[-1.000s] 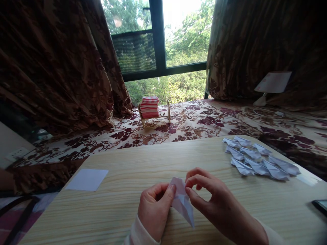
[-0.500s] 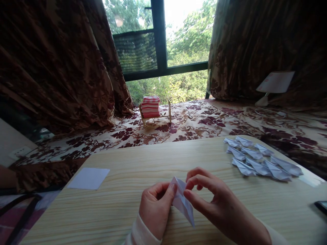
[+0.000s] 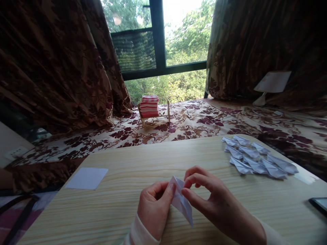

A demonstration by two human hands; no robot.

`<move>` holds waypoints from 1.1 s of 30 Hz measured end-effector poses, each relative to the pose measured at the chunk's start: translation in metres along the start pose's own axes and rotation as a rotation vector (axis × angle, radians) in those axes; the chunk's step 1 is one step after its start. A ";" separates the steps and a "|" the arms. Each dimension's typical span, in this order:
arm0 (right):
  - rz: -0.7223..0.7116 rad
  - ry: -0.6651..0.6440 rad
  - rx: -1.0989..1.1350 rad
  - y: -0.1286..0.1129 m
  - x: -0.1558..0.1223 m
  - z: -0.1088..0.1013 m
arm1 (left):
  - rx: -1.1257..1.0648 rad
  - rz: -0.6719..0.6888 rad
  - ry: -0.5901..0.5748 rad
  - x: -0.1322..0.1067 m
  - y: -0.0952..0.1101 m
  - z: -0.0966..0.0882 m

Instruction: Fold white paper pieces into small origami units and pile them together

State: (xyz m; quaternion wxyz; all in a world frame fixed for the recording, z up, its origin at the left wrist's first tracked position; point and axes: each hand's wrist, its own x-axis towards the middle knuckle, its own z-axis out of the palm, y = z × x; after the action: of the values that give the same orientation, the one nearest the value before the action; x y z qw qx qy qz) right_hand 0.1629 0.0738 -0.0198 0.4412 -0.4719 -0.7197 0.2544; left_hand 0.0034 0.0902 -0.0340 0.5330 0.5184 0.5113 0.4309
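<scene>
A white piece of folded paper (image 3: 182, 201) with a pointed top and a long point hanging down is held above the table in front of me. My left hand (image 3: 156, 204) is closed on its left side, thumb pressed flat on the near face and the other fingers behind. At the paper's upper right edge, my right hand (image 3: 208, 194) has thumb and index finger pinched together on the paper, with its other fingers curled above. Further right lie several folded white paper pieces (image 3: 251, 165) of similar shape, in close rows.
A flat white paper sheet (image 3: 87, 178) lies at the left of the wooden table (image 3: 143, 160). A dark-edged device (image 3: 318, 205) shows at the right edge. Beyond the table are a small rack (image 3: 168, 112) with pink striped cloths (image 3: 149, 106), and a lamp (image 3: 273, 82).
The whole view has shifted slightly, so things sit a little further left. Both hands keep nearly the same hold on the folded paper.
</scene>
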 end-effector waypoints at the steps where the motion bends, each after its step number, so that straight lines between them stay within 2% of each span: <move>1: 0.003 -0.002 0.002 0.001 0.000 0.000 | 0.002 0.005 0.003 0.000 -0.002 0.000; 16: 0.054 -0.035 0.119 0.005 0.002 0.000 | -0.012 0.019 -0.017 0.001 -0.006 -0.001; 26: 0.024 -0.004 0.082 0.009 0.000 0.004 | -0.024 -0.010 -0.062 -0.002 0.004 0.001; 33: 0.054 0.019 0.089 0.010 0.000 0.007 | -0.016 -0.024 -0.094 -0.005 0.006 0.003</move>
State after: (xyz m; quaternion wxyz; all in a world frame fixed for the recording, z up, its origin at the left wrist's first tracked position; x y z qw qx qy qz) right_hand 0.1614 0.0784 -0.0305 0.4616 -0.4736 -0.6903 0.2935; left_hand 0.0063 0.0854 -0.0277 0.5658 0.5275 0.4884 0.4038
